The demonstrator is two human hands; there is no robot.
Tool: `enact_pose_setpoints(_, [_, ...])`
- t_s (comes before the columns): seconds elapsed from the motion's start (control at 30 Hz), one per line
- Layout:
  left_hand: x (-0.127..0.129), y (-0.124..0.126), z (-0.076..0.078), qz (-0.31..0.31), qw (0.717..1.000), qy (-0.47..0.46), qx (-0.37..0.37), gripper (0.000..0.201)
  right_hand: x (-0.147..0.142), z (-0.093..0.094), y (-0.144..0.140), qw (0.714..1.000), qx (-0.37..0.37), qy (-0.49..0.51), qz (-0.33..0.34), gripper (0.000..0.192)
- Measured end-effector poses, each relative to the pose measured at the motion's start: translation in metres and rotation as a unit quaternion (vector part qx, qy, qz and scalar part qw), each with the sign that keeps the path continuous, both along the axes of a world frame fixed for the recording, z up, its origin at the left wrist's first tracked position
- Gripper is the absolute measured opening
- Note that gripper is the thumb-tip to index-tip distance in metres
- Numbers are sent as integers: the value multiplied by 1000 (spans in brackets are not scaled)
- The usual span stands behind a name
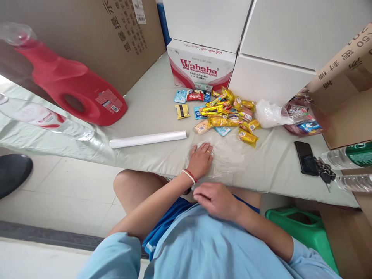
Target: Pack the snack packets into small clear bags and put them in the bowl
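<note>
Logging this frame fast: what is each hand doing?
Left hand: open, flat on the clear plastic bag.
Right hand: loosely curled, holding nothing visible.

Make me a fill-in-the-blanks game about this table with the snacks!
1. The left hand lies flat on a clear plastic ____.
2. The big jug lying on its side is ____.
3. The white roll lies to the ____ of the snack pile.
4. Keys lie beside a black ____.

Missing words: bag, red, left, phone

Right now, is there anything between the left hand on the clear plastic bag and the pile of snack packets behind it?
Nothing visible: only bare table separates the left hand, flat on the clear plastic bag, from the snack packets.
</note>
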State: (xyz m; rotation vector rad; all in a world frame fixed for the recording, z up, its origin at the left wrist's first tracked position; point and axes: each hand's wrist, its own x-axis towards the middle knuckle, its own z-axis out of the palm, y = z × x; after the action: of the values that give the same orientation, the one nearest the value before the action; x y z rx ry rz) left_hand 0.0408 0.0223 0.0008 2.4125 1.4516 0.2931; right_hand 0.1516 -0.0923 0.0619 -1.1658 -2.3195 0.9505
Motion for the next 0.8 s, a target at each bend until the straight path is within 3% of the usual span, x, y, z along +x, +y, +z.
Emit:
enact_pose_setpoints(0.1, [0,-7,-6,-45,999,3,11,46,24,15,26,981,72,52,-171,21])
enact_pose_setpoints(0.2, [-1,-11,-8,-77,996,-2,36,47,49,12,49,949,150,-51,-272,23])
enact_pose_setpoints(0.27, [-3,-11,-8,-90,995,-8,49,47,65,4,52,945,159,-127,-255,23])
enact_pose_setpoints(0.33, [-6,-10,-8,-92,994,-14,50,49,78,-8,43,960,134,-162,-183,27])
enact_pose_setpoints(0.43, [-10,-4,-8,-80,996,-29,34,52,96,-27,14,985,67,-142,-66,36])
enact_pose_setpoints(0.5, [-12,2,-9,-66,997,-43,24,53,109,-40,-6,991,36,-128,-35,42])
enact_pose_setpoints(0.63, [-14,13,-8,-51,997,-47,17,55,140,-53,-25,988,33,-118,-89,40])
enact_pose_setpoints(0.8, [-13,8,-8,-107,993,8,42,68,168,-31,-8,963,69,-73,-250,33])
